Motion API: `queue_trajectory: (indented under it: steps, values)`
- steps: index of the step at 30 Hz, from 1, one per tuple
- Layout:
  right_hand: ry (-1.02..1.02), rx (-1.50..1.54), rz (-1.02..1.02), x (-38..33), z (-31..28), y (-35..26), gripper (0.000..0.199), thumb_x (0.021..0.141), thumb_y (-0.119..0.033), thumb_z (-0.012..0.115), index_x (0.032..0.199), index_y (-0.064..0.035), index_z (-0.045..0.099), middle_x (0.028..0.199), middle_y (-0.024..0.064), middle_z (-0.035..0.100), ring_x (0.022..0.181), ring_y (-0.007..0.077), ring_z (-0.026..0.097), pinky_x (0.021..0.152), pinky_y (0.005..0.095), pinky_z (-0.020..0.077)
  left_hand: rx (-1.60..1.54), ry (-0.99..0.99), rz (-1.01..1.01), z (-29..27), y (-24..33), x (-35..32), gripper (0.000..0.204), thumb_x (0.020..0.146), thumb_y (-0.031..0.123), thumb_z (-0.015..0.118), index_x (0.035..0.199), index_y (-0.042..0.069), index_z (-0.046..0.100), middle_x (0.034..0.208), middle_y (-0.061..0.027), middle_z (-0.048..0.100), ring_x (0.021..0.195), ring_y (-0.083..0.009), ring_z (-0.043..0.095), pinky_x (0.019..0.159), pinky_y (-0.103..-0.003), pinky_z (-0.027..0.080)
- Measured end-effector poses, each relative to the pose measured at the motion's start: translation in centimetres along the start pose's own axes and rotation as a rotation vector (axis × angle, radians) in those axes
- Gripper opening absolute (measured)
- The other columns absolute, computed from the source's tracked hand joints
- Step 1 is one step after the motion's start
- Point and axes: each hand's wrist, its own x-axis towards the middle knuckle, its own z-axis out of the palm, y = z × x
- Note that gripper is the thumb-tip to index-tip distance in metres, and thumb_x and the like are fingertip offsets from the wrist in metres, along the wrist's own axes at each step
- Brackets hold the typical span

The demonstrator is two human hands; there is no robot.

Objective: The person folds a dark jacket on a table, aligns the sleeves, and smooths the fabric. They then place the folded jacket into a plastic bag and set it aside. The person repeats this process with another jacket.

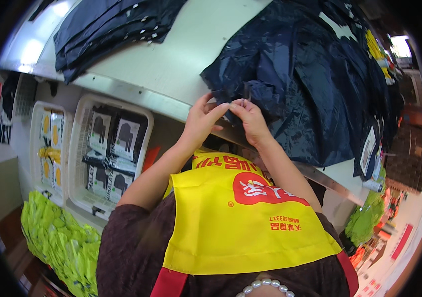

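From my remote seat I see first the pale, smooth worktop [171,59], which carries everything here, and on its right part lies the large dark navy garment of thin, shiny, crinkled fabric [310,84], spread out and hanging a little over the front metal edge. A second pile of folded dark navy cloth pieces [112,24] lies well apart at the far left of the same worktop. Under the worktop edge stand two white wire baskets [79,148] with flat black and white packets, and beside them a heap of bright yellow-green material [57,237]. I judge that the step in hand is fine work on the near hem of the navy garment, where both hands meet. The left hand [198,121] has its fingers curved and thumb pressed to forefinger, and its grip pinches the hem of the fabric. The right hand [253,119] is touching the left one at the fingertips, and its grip is pressed together on something very small and thin at the same spot; I cannot tell whether it is a thread, a tag or only cloth. The next move, I think, calls for steady, small finger motion and keeping the hem taut.
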Motion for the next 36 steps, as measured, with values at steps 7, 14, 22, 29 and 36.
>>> queue_trajectory:
  steps: [7, 14, 22, 29, 36]
  values:
    - [-0.098, -0.420, -0.287, -1.4, 1.4, -0.1, 0.027, 0.091, -0.023, 0.055, 0.101, 0.0001, 0.064, 0.095, 0.0161, 0.067, 0.088, 0.0247, 0.065, 0.078, 0.0311, 0.0492, 0.055, 0.260, -0.087, -3.2, 0.2, 3.2, 0.026, 0.085, 0.020, 0.065, 0.109, 0.013, 0.058, 0.087, 0.0008, 0.061, 0.069, -0.0076, 0.056, 0.048, -0.019, 0.044]
    - [-0.018, -0.258, -0.268, -8.2, -5.7, -1.3, 0.028, 0.094, -0.026, 0.052, 0.097, 0.0005, 0.062, 0.089, 0.0116, 0.067, 0.076, 0.0176, 0.064, 0.071, 0.0292, 0.0508, -0.298, 0.608, 0.454, -28.0, 8.3, 16.5, 0.029, 0.088, 0.020, 0.062, 0.101, -0.005, 0.056, 0.097, -0.0141, 0.061, 0.084, -0.0248, 0.060, 0.073, -0.033, 0.050]
    - [1.150, -0.307, -0.248, -18.5, -26.4, 5.0, 0.029, 0.095, -0.027, 0.050, 0.100, -0.0011, 0.062, 0.088, 0.0067, 0.066, 0.079, 0.0119, 0.060, 0.071, 0.0265, 0.0489, 0.839, 0.802, 1.298, -5.2, 9.0, 9.0, 0.026, 0.090, 0.007, 0.057, 0.112, -0.006, 0.051, 0.109, -0.0189, 0.056, 0.098, -0.0261, 0.055, 0.088, -0.035, 0.045]
    - [1.137, 0.309, -0.089, -16.5, -40.8, 5.7, 0.023, 0.092, -0.022, 0.049, 0.096, -0.0027, 0.062, 0.079, 0.0047, 0.061, 0.063, 0.0078, 0.048, 0.052, 0.0214, 0.0409, 1.790, -0.306, 0.861, 14.6, -10.9, 5.5, 0.078, 0.075, 0.050, 0.066, 0.136, 0.008, 0.040, 0.141, -0.0268, 0.030, 0.134, -0.0403, 0.026, 0.107, -0.056, 0.018]
    - [1.164, 0.575, -0.246, -5.0, -53.6, -0.9, 0.026, 0.078, -0.030, 0.071, 0.077, -0.0058, 0.059, 0.062, 0.0019, 0.055, 0.038, 0.0069, 0.035, 0.034, 0.0246, 0.0246, 1.797, -0.269, 0.849, 15.1, -11.3, 5.5, 0.077, 0.075, 0.050, 0.067, 0.134, 0.008, 0.042, 0.142, -0.0269, 0.029, 0.133, -0.0406, 0.026, 0.107, -0.055, 0.019]
